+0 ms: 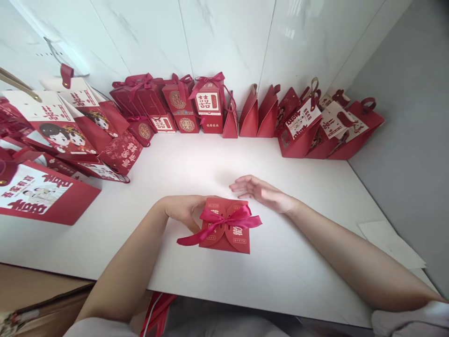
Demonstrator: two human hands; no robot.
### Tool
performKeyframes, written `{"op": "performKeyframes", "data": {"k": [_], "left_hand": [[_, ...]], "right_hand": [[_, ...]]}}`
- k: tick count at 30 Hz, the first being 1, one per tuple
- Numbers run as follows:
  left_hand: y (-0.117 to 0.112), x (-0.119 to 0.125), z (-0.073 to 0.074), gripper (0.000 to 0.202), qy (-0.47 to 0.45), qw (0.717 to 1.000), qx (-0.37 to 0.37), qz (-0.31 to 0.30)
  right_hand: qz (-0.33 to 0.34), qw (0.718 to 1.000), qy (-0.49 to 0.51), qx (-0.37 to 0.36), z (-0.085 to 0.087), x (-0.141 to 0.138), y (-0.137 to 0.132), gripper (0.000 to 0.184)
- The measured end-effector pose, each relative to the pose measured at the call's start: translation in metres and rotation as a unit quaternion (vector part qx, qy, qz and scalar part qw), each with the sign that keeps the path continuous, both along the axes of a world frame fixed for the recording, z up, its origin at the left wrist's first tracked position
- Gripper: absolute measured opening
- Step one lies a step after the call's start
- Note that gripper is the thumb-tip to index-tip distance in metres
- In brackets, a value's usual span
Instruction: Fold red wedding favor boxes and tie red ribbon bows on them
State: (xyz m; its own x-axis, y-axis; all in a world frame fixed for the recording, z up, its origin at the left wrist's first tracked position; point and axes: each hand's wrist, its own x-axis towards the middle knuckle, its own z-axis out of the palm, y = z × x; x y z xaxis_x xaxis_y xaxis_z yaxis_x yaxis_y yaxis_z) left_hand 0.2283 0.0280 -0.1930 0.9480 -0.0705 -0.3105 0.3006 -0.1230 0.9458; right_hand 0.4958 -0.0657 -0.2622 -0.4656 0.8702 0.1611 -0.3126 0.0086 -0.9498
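A red gift box [224, 236] with a pink ribbon bow [224, 222] tied over its curved top flaps is in front of me on the white table. My left hand [184, 209] grips it from the left: the thumb lies along the near left side, and the other fingers are partly hidden behind the box. Just beyond its far right corner is my right hand [264, 193], apart from the box, fingers stretched out and holding nothing.
Several red boxes with bows [210, 105] line the wall, beside red triangular boxes [248, 114]. Red and white handled gift boxes [303, 124] stand at the right, more gift boxes [52, 121] at the left. White paper sheets [391, 241] lie near the right edge.
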Motion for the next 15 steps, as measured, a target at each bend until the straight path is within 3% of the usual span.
{"op": "performKeyframes", "data": {"k": [3, 5, 8, 11, 13, 15], "left_hand": [[-0.010, 0.004, 0.006, 0.089, -0.004, 0.997, 0.065, 0.050], [-0.013, 0.006, 0.007, 0.081, -0.009, 0.989, 0.116, 0.088], [-0.013, 0.008, 0.001, 0.066, -0.025, 0.980, 0.147, 0.133], [-0.009, 0.011, -0.015, 0.064, -0.034, 0.966, 0.153, 0.205], [-0.004, 0.014, -0.028, 0.069, -0.052, 0.940, 0.172, 0.289], [0.002, 0.016, -0.039, 0.066, -0.078, 0.898, 0.197, 0.385]], "right_hand": [[0.145, 0.985, -0.091, 0.036, 0.007, 0.012, 0.000, 0.113], [0.157, 0.978, -0.132, 0.038, 0.009, 0.013, -0.001, 0.120], [0.082, 0.989, -0.116, 0.035, 0.005, 0.009, -0.002, 0.108], [-0.062, 0.994, -0.088, 0.024, -0.002, 0.004, 0.001, 0.080], [-0.146, 0.987, -0.071, 0.004, -0.005, 0.001, 0.005, 0.062], [-0.191, 0.981, -0.043, 0.005, -0.006, 0.000, 0.008, 0.060]]}}
